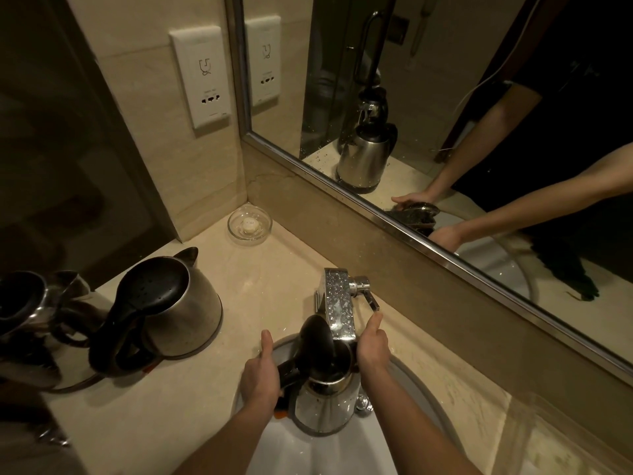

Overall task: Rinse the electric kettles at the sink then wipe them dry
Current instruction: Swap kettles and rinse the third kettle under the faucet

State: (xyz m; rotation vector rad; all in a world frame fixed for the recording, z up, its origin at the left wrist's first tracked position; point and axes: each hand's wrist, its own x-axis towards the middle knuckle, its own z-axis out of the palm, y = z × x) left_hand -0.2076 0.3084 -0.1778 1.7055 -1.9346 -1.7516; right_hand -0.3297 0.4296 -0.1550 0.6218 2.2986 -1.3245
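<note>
You are holding the kettle [323, 406] upright in the sink [423, 389], its mouth sitting just under the faucet [337, 303] with the black lid [315, 341] standing open. Your left hand [260, 375] is gripping the black plastic handle [289, 371], fingers wrapped round it, thumb raised. Your right hand [373, 347] is cupping the steel wall near the rim, fingers curling behind it. The polished shell is looking wet, so it is probably getting slippery, and heavier if it is filling; the handle is offering the surest hold. A second kettle [185, 310] and a third kettle [24, 303] are waiting on the pale stone desk [171, 423] to your left, near a round glass dish [236, 231].
</note>
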